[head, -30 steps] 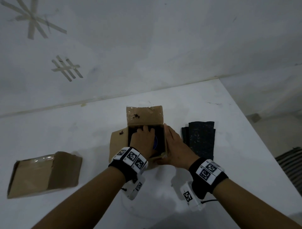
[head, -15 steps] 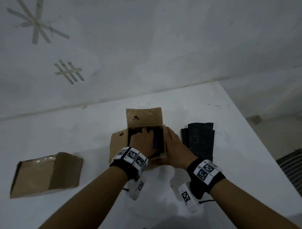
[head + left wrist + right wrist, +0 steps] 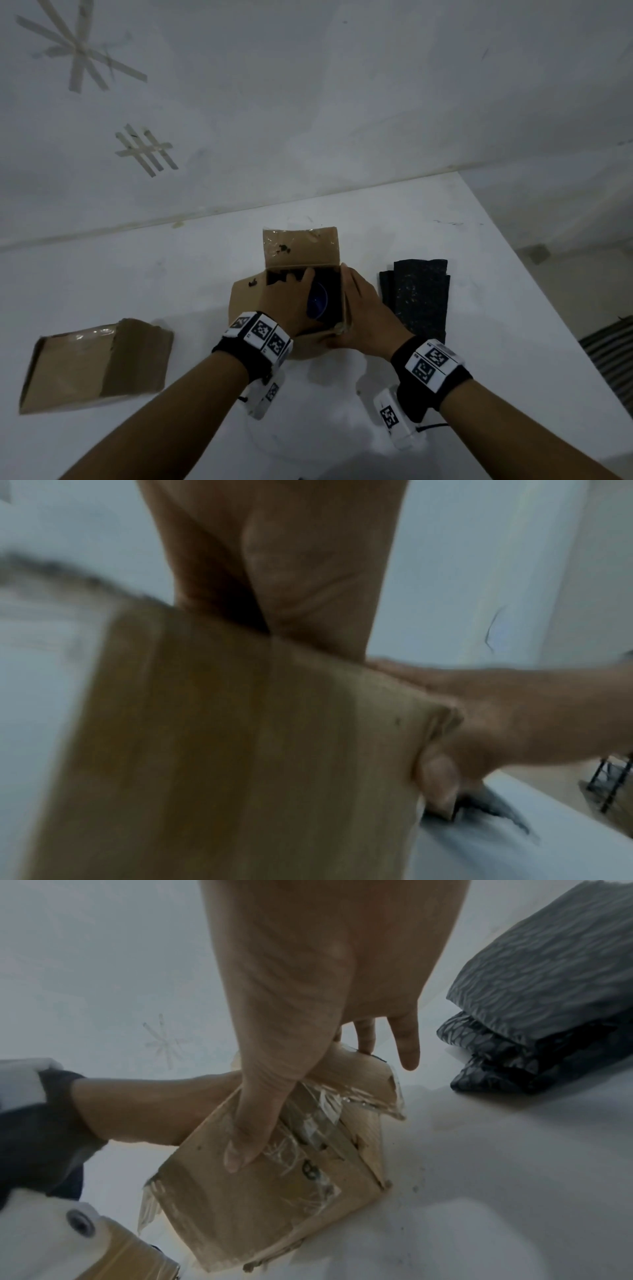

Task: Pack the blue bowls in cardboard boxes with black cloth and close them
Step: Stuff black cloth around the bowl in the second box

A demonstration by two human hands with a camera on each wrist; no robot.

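An open cardboard box (image 3: 317,337) stands mid-table with its far flap up. Inside it, a blue bowl (image 3: 317,301) shows against black cloth (image 3: 277,277) lining the box. My left hand (image 3: 291,287) reaches down into the box beside the bowl, fingers stretched toward the far wall and resting on the cloth. The left wrist view shows only the palm (image 3: 291,561) going behind the box's wall (image 3: 240,750). My right hand (image 3: 356,301) grips the box's right side, with its thumb (image 3: 240,1150) pressed on the taped near face (image 3: 267,1204) and its fingers over the right flap.
A stack of folded black cloths (image 3: 416,298) lies just right of the box, also visible in the right wrist view (image 3: 548,1015). A second cardboard box (image 3: 96,363) lies on its side at the left. The table's right edge (image 3: 548,308) runs close to the cloths.
My left hand has slid slightly left inside the box, so more of the blue bowl shows. The right hand keeps its hold on the box's side.
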